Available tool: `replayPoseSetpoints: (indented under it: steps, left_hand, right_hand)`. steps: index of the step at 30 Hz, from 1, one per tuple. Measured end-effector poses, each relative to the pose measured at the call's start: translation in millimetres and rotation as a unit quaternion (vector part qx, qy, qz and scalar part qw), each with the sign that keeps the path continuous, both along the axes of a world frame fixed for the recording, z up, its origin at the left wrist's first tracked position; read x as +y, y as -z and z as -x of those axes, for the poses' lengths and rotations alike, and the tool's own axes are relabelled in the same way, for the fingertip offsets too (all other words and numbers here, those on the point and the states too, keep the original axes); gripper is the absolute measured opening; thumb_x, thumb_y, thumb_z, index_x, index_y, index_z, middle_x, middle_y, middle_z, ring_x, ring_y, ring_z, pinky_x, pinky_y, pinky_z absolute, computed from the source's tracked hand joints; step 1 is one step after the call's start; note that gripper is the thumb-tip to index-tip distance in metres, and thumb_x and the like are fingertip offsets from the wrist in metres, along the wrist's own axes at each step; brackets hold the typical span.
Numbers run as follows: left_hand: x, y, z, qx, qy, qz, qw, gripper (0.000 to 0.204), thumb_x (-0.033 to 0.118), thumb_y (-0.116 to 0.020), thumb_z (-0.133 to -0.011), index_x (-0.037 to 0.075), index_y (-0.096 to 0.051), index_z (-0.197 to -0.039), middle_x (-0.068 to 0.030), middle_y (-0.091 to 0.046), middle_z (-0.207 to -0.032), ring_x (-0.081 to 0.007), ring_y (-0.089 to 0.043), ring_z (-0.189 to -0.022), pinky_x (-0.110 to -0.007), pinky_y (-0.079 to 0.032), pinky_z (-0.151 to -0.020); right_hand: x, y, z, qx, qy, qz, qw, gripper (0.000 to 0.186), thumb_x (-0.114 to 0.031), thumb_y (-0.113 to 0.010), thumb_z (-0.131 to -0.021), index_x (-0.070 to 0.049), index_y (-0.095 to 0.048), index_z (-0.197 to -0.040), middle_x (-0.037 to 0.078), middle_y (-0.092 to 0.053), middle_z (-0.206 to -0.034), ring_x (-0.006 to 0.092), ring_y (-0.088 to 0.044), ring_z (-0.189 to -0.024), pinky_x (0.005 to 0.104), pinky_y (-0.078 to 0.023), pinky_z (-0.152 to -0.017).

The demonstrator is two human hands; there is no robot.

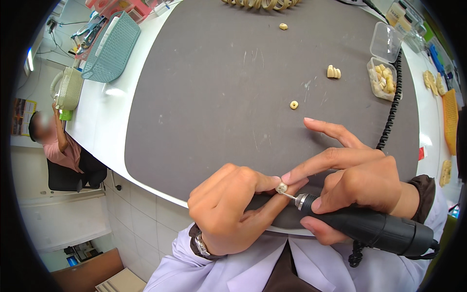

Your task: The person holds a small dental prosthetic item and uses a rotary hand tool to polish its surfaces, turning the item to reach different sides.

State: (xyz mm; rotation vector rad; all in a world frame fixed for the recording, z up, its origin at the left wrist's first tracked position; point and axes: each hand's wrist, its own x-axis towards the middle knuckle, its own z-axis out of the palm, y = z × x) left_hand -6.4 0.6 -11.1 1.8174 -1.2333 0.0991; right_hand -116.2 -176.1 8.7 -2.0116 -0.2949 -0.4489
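My left hand [226,202] pinches a small ivory-coloured tooth-like piece [281,187] between thumb and fingers, near the mat's front edge. In my right hand [362,182] lies a black rotary handpiece [377,226], with its metal collar pointing left. The thin bur [289,196] at its tip reaches the piece; whether it is spinning cannot be seen. One fingertip of my right hand rests beside the piece, and another finger stretches out over the mat. Beyond my hands lie a round yellowish piece with a dark centre [294,105] and a ridged cream block [334,72].
A grey mat [209,97] covers the white table. A lidded clear box [377,92] of yellowish pieces stands at right, beside the handpiece's coiled black cord [392,112]. Another small piece [283,27] lies far back. A blue basket [112,48] stands far left; beyond sits another person [63,151].
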Motion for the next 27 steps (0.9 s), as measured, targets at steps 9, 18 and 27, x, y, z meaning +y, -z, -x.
replayPoseSetpoints:
  steps: [9, 18, 27]
  left_hand:
    - [-2.4, -1.0, -0.8, -0.038, 0.01, -0.01, 0.999, 0.029, -0.004, -0.083, -0.052, 0.001, -0.062, -0.071, -0.0063, -0.057, -0.059, -0.0123, -0.056, -0.05, -0.022, -0.037, -0.043]
    - [-4.3, -0.6, 1.9, -0.029, -0.017, -0.013, 0.999, 0.034, 0.004, -0.086, -0.06, 0.007, -0.053, -0.064, -0.0022, -0.047, -0.055, -0.0178, -0.04, -0.046, -0.029, -0.03, -0.041]
    - [-3.2, 1.2, 2.2, -0.045, -0.019, -0.019, 0.999, 0.034, 0.003, -0.086, -0.057, 0.006, -0.053, -0.064, -0.0026, -0.047, -0.053, -0.0158, -0.042, -0.045, -0.027, -0.029, -0.041]
  right_hand:
    - [1.0, -1.0, 1.3, -0.006, -0.001, 0.007, 1.0, 0.025, -0.006, -0.081, -0.072, -0.012, -0.058, -0.08, -0.004, -0.055, -0.052, 0.0265, -0.074, -0.092, 0.0729, -0.031, -0.105]
    - [1.0, -1.5, 0.2, 0.002, -0.004, 0.018, 1.0, 0.024, -0.006, -0.08, -0.071, -0.012, -0.058, -0.077, -0.005, -0.053, -0.051, 0.026, -0.074, -0.091, 0.0735, -0.032, -0.104]
    - [1.8, -0.3, 1.8, -0.001, -0.001, 0.02, 1.0, 0.023, -0.007, -0.08, -0.071, -0.012, -0.058, -0.077, -0.005, -0.052, -0.051, 0.0256, -0.074, -0.091, 0.0737, -0.033, -0.104]
